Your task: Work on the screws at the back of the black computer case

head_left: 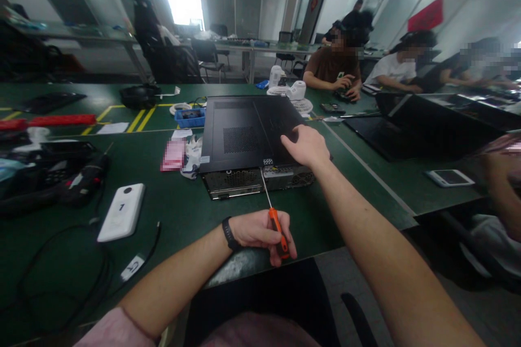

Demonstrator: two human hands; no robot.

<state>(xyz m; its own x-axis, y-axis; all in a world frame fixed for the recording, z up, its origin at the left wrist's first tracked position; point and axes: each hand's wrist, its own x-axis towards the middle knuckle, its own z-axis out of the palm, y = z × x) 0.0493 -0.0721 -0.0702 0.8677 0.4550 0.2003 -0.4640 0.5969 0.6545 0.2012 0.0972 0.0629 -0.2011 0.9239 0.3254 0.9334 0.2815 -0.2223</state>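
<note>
A black computer case (240,114) lies flat on the green table with its rear side facing me. My left hand (260,230), a dark band at its wrist, is closed around an orange-and-black screwdriver (277,226). The metal shaft points up and away, and its tip meets the rear edge of the case near the middle. Whether the tip sits in a screw is too small to tell. My right hand (308,146) lies on the right part of the case's top panel, thumb apart from the fingers, which are partly hidden behind the hand.
Left of the case are a blue tray (190,117), grey-white gloves (192,156) and a white power bank (122,212). Black cables run across the left side. White fans (299,92) stand behind the case. A phone (450,178) lies to the right, where other people sit working.
</note>
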